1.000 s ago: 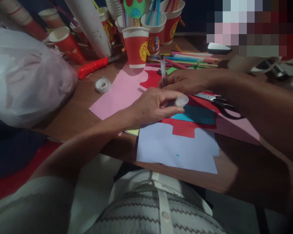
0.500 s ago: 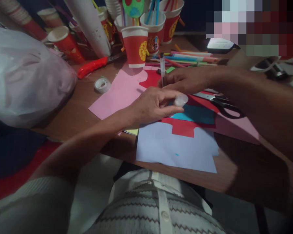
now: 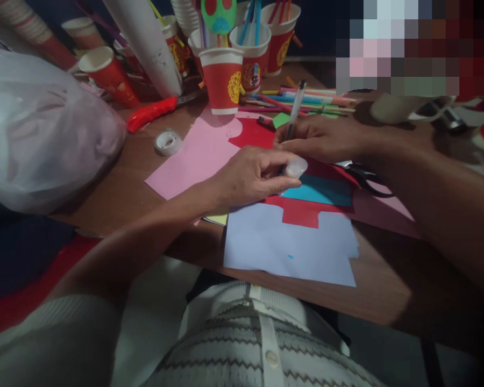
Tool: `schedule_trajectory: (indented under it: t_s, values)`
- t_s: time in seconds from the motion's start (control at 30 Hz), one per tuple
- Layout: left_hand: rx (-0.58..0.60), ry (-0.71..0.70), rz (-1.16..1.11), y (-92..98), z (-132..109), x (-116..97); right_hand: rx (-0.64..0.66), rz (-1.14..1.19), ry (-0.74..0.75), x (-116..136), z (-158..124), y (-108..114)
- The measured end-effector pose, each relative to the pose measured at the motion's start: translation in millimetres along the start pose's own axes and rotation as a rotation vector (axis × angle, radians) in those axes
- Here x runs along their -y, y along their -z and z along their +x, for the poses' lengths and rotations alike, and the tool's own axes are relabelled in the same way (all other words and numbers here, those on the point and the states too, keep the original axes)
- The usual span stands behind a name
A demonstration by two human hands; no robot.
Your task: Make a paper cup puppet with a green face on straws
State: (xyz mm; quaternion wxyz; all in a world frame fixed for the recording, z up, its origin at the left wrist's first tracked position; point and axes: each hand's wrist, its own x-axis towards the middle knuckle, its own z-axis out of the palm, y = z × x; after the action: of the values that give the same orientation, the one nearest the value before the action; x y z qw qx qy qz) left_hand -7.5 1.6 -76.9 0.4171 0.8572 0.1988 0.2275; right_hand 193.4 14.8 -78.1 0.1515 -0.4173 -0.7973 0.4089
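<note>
In the head view my right hand [image 3: 306, 137] is closed around a clear pen with a black end [image 3: 296, 107], which leans to the right; its tip is hidden by the fingers. My left hand [image 3: 256, 169] rests over the papers, thumb and fingers pinching a small translucent white round-ended object [image 3: 297, 167]. Beneath the hands lie a blue paper strip [image 3: 322, 191] and red paper [image 3: 300, 215], on top of a pale white sheet [image 3: 286, 242]. To the left spreads pink paper [image 3: 185, 161]. Black-handled scissors [image 3: 371, 183] sit partly under my right forearm.
Red paper cups [image 3: 221, 80] holding straws stand at the back, near several coloured pens [image 3: 314, 99]. A red-handled cutter [image 3: 153, 113] and a tape roll [image 3: 168, 142] lie on the left, beside a full plastic bag [image 3: 44, 129]. A pale mug [image 3: 399, 107] stands at right.
My right hand has shifted a little to the right with the pen, which now tilts more to the right. My left hand stays almost in place.
</note>
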Motion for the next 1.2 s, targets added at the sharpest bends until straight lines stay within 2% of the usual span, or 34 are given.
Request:
schedule_trajectory:
  t_s: [0.13,0.33,0.5,0.77,1.0,1.2]
  values:
    - [0.011,-0.032,-0.006,1.4,0,-1,-0.117,-0.020,-0.023,5,-13,-6]
    - [0.009,-0.054,0.008,1.5,1,-3,-0.250,-0.033,0.139,11,-31,-16]
    - [0.005,-0.043,-0.045,0.7,1,-3,-0.366,-0.137,0.193,10,-47,-25]
    - [0.004,-0.040,-0.047,0.4,1,-2,-0.492,-0.272,0.137,23,-66,-45]
    - [0.004,-0.057,0.044,0.2,2,0,-0.528,-0.467,0.214,24,-75,-59]
    - [-0.012,-0.040,0.032,-0.3,2,-1,-0.497,-0.566,0.308,19,-80,-68]
